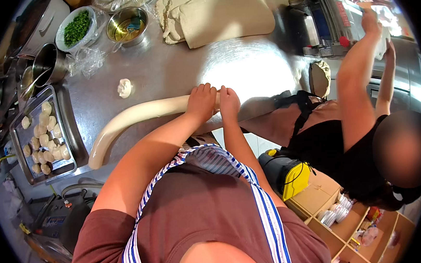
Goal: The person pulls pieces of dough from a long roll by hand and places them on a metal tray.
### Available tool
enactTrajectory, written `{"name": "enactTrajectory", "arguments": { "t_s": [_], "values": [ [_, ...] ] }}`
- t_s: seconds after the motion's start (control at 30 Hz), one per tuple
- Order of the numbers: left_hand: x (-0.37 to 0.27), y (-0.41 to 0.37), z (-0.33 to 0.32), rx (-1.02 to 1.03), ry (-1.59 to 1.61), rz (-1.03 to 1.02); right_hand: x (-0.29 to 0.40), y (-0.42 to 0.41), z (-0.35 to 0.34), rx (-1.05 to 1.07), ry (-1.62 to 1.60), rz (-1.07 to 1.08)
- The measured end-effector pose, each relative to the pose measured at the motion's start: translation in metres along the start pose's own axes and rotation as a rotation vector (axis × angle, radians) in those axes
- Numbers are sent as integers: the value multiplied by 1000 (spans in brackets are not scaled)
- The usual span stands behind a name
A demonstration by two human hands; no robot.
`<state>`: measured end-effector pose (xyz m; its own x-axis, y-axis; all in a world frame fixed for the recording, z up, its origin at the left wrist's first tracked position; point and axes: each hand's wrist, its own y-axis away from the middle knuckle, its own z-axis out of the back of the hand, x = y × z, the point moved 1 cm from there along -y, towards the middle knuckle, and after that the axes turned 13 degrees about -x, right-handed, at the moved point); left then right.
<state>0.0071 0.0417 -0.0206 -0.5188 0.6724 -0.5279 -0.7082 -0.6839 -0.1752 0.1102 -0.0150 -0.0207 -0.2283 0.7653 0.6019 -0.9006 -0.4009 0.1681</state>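
Observation:
A long, smooth dough rope (133, 116) lies in a curve across the steel worktable (163, 69). Its right end is in my hands. My left hand (202, 102) wraps over the rope from above, fingers closed around it. Right beside it, my right hand (229, 102) is closed at the very tip, and a bit of dough shows between the two. What my right fingers cover is hidden. A small torn lump of dough (124, 88) sits apart on the table, behind the rope. To the left, a metal tray (78, 154) holds several small dough pieces (44, 140).
Behind stand a bowl of chopped greens (77, 28), a steel bowl of yellow oil (127, 30) with a brush, and a large folded dough slab (225, 18). A steel pot (50, 64) stands left. At right, a co-worker (323, 135) reaches to a rolling machine (337, 19).

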Motion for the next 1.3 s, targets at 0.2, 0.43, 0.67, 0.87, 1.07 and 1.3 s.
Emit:
{"name": "enactTrajectory", "arguments": {
  "t_s": [0.2,0.43,0.67,0.87,1.07,1.3],
  "values": [
    [14,-8,-7,39,55,27,16,9,12,21,-153,-17],
    [9,-9,-11,-41,85,107,26,1,5,-250,-311,138],
    [9,-13,-11,68,-13,182,7,0,-14,-83,-70,119],
    [12,-3,-16,-32,11,101,-19,-14,-31,24,-117,20],
    [14,-8,-15,58,-9,157,-8,-10,-34,51,-92,-23],
    [12,-11,-18,73,-10,134,-5,-6,-30,-37,-80,42]
  ]
}}
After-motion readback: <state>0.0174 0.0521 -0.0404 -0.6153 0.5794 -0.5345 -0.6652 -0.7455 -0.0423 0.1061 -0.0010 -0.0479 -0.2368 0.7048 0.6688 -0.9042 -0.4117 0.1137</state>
